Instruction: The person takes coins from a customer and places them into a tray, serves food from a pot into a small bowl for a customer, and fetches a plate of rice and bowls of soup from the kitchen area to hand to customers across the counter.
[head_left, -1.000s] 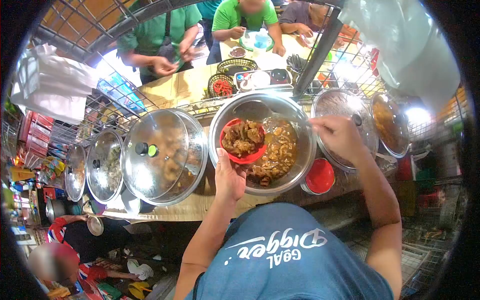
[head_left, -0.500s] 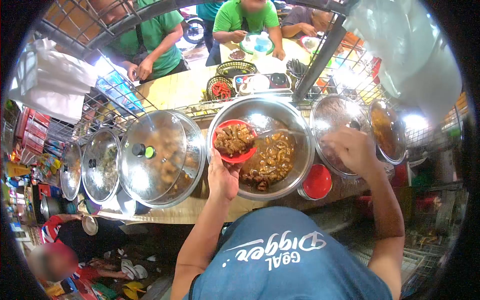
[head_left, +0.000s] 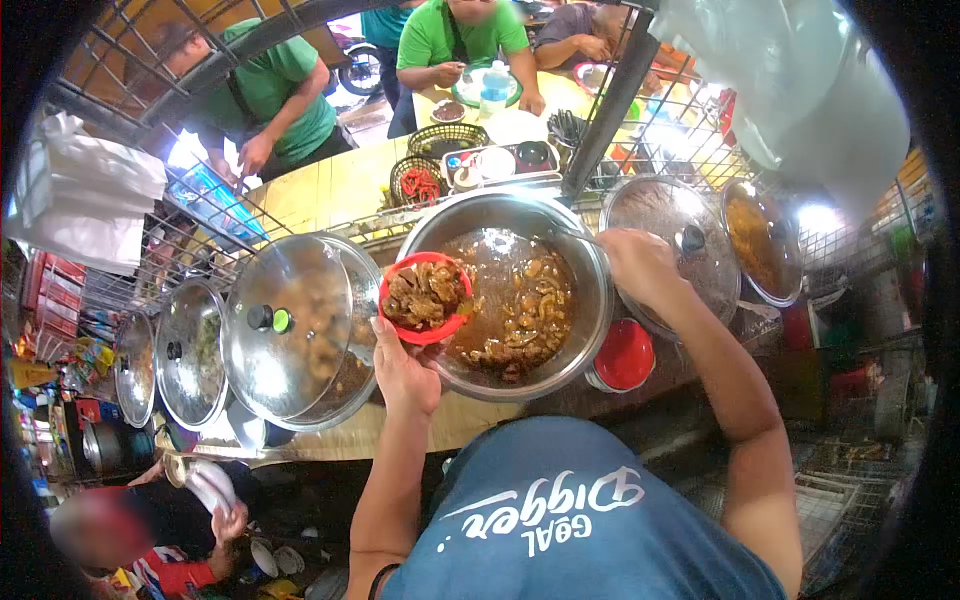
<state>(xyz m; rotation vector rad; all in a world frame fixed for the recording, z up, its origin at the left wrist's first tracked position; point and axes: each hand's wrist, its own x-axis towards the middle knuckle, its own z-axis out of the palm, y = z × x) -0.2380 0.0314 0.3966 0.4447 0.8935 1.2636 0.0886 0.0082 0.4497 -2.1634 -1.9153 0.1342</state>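
My left hand [head_left: 408,375] holds a red bowl [head_left: 427,337] heaped with brown stewed meat, over the left rim of a large metal pot [head_left: 589,340]. Brown stew with chunks [head_left: 530,310] covers the pot's bottom. At the pot's upper right, my right hand [head_left: 640,265] is closed around the handle of a metal ladle [head_left: 572,233], which reaches in over the rim. Just right of the pot sits a red bowl [head_left: 626,355], with nothing inside, on top of other bowls.
Lidded pots stand left [head_left: 300,330] and right [head_left: 668,250]. Beyond a wire grille are a chilli basket [head_left: 418,183], a condiment tray [head_left: 500,165] and people at the counter. Plastic bags [head_left: 790,90] hang upper right. A person in red [head_left: 180,570] is at lower left.
The filled red bowl has moved left, from over the pot's middle to its left rim. The person at lower left has raised a pale object, and the person in green at upper left leans over the counter.
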